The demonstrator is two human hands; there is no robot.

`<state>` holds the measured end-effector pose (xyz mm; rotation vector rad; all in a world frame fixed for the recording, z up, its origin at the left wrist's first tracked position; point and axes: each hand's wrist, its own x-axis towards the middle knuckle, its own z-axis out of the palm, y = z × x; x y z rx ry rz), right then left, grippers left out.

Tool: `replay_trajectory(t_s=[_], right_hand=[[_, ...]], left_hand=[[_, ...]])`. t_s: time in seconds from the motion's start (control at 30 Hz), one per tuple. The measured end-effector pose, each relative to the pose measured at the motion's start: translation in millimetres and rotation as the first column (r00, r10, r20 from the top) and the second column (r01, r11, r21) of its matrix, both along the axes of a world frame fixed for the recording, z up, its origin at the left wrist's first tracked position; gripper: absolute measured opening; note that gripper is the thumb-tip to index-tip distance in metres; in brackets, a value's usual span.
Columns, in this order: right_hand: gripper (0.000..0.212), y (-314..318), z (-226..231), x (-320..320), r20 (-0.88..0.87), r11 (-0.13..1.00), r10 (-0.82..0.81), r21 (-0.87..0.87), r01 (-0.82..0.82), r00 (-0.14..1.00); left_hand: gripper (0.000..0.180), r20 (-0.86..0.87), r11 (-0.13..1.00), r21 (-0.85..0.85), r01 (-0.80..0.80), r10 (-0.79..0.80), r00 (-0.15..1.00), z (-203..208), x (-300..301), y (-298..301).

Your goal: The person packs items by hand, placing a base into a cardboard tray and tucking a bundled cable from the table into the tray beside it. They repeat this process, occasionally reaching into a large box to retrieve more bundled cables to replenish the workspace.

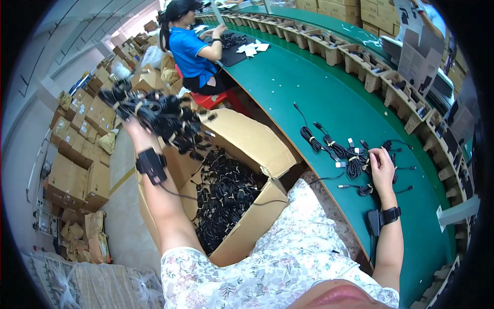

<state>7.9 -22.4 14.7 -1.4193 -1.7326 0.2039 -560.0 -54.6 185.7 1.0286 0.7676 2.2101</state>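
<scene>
Black cables, tied in a thick bundle (164,121), are gripped in your left hand (131,126), raised beside the left side of a cardboard box (252,139). The cables hide most of those fingers. The bundle is blurred, its plugs spreading to the right, above the box.

Your right hand (382,166) is at the green table (417,232), fingers curled, their tips down at a loose pile (355,167) of coiled black cables. Whether they pinch one, you cannot tell from this view. Pale ties hold the coils; some plugs are silver and white, and a few ends stick out across the table.

Each of your wrists wears a black device: one on the left wrist (152,166), one on the right (383,216). A dark cord (267,203) crosses in front of the box, which stands against the table's left edge, with a heap (226,193) of tied black cables inside it.

Farther along the table, a co-worker (188,51) in a blue shirt sits on a red stool (208,99), near white cards (252,49). Brown trays (360,64) line the table's far side. Stacked cartons (67,177) stand at your left.
</scene>
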Motion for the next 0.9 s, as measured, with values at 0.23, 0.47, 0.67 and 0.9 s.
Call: replay_trajectory(t_s=[0.23, 0.47, 0.67, 0.9], right_hand=[[0.005, 3, -2, -2, 0.047, 0.995, -0.014, 0.103, 0.009, 0.999], [0.005, 5, 0, -9, 0.034, 0.993, 0.028, 0.117, -0.032, 0.999], [0.006, 2, -1, 2, 0.039, 0.994, -0.018, 0.107, 0.014, 0.999], [0.006, 3, -2, 7, 0.008, 0.997, -0.029, 0.074, 0.028, 1.0]], left_hand=[[0.023, -0.226, 0.995, 0.065, -0.07, 0.083, 0.971, 67, 49, 113], [0.04, -0.2, 0.7, 0.008, 0.715, -0.699, 0.687, 49, 144, 279], [0.042, 0.24, 0.795, -0.114, 0.595, -0.559, 0.793, -76, 344, 261], [0.051, 0.158, 0.711, -0.643, 0.285, -0.241, 0.958, -193, 360, 293]])
